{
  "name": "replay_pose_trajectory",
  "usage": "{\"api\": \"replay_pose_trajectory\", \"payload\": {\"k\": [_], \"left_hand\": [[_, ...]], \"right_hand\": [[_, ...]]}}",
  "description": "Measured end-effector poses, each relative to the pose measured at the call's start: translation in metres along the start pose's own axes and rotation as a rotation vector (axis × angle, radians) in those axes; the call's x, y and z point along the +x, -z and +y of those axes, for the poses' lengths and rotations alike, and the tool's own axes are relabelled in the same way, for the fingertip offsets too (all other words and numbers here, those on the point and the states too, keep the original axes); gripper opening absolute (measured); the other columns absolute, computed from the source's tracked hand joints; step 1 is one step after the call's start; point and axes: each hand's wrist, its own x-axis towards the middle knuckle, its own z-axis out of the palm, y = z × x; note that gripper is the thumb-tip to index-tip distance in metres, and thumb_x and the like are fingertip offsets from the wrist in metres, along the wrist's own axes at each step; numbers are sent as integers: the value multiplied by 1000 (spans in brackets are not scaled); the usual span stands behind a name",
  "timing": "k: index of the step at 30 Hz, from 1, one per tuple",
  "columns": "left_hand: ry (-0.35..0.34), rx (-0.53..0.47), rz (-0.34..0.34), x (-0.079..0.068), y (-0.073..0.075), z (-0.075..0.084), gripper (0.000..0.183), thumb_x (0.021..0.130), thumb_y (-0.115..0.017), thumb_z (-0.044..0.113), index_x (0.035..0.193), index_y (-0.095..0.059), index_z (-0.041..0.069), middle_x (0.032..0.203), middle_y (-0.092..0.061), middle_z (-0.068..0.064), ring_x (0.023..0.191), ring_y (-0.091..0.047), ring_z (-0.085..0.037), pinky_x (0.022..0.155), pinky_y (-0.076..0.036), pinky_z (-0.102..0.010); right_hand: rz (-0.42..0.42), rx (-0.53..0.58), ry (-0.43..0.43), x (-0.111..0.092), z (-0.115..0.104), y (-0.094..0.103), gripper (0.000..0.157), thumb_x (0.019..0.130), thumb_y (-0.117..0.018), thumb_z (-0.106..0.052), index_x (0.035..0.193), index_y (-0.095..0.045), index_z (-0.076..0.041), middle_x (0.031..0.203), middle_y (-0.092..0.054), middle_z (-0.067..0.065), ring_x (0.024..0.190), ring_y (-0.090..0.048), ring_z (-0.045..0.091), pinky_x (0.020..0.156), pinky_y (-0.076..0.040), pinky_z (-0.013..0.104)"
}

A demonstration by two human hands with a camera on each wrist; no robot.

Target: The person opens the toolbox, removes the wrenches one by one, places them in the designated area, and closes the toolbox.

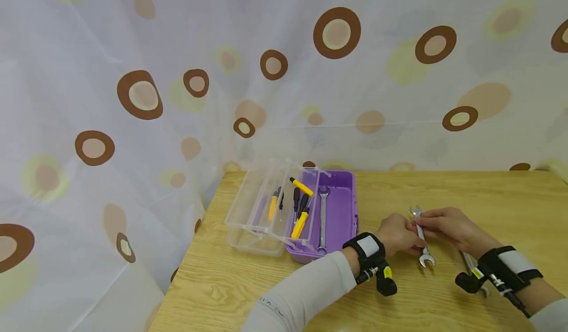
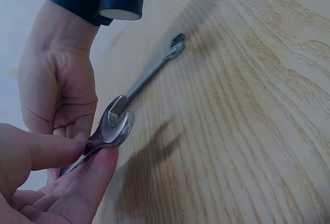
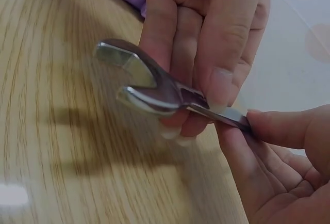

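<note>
Between my two hands, a silver open-end wrench (image 1: 421, 233) is held above the wooden table. My left hand (image 1: 398, 234) pinches it near its lower end, thumb on top in the left wrist view. Thumb and fingers of my right hand (image 1: 452, 227) pinch its upper part. The right wrist view shows both hands on the shaft, with an open wrench head (image 3: 144, 82) sticking out past the left fingers. A second wrench (image 2: 154, 72) lies on the table, partly hidden beneath my right wrist in the head view.
Left of my hands stands an open purple toolbox (image 1: 339, 208) with a wrench (image 1: 323, 218) inside. Its clear lid (image 1: 241, 211) is folded out to the left. Several yellow-handled (image 1: 300, 224) and black-handled screwdrivers (image 1: 296, 199) lie at the clear compartments. A spotted curtain (image 1: 310, 105) hangs behind the table.
</note>
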Motion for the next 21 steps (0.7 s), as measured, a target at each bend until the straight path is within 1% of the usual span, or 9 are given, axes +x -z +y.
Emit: {"api": "replay_pose_trajectory", "payload": {"k": [2,5,9,12,15,18,21], "left_hand": [[1,6,-7,0,-1,-1,18,85,-78,-14,73,-68,-5,69,-71,-11,76,-79,-33,64,-64,-35],[0,4,-12,0,-5,-2,18,85,-78,-13,72,-68,-5,69,-71,-10,76,-79,-33,64,-64,-34],[-1,6,-13,0,-8,-2,18,86,-78,-11,72,-69,-5,68,-70,-8,75,-78,-33,63,-63,-33],[4,15,-14,0,-11,-3,18,87,-79,-10,72,-70,-5,66,-71,-10,75,-79,-32,62,-63,-32],[19,3,-20,0,-14,-3,17,87,-79,-10,73,-71,-4,66,-71,-11,75,-79,-31,62,-63,-31],[28,1,-23,-1,-17,-4,17,87,-79,-9,73,-71,-3,66,-71,-11,74,-79,-31,62,-63,-31],[22,6,-19,-1,-20,-6,18,86,-80,-9,72,-71,-4,66,-71,-11,75,-78,-32,62,-63,-32]], "right_hand": [[14,-52,3,0,0,0,36,107,-59,-8,127,-61,23,98,-75,-4,87,-73,3,78,-62,25],[32,-94,-8,-1,0,2,36,106,-59,-8,126,-61,23,97,-73,-3,85,-73,3,76,-62,24],[42,-122,-19,-3,1,5,39,107,-59,-8,127,-59,24,96,-72,-2,84,-73,3,76,-62,24],[44,-146,-20,-4,3,8,42,107,-58,-10,129,-55,26,99,-72,-1,85,-73,3,77,-62,24],[39,-177,-26,-6,4,11,44,108,-57,-11,131,-53,27,103,-70,0,87,-71,2,77,-61,24],[39,-194,-38,-8,6,13,43,109,-55,-11,131,-54,26,104,-70,1,87,-72,3,78,-61,24],[40,-211,-43,-10,8,15,41,109,-55,-11,129,-56,25,102,-71,1,86,-72,4,78,-62,25]]}}
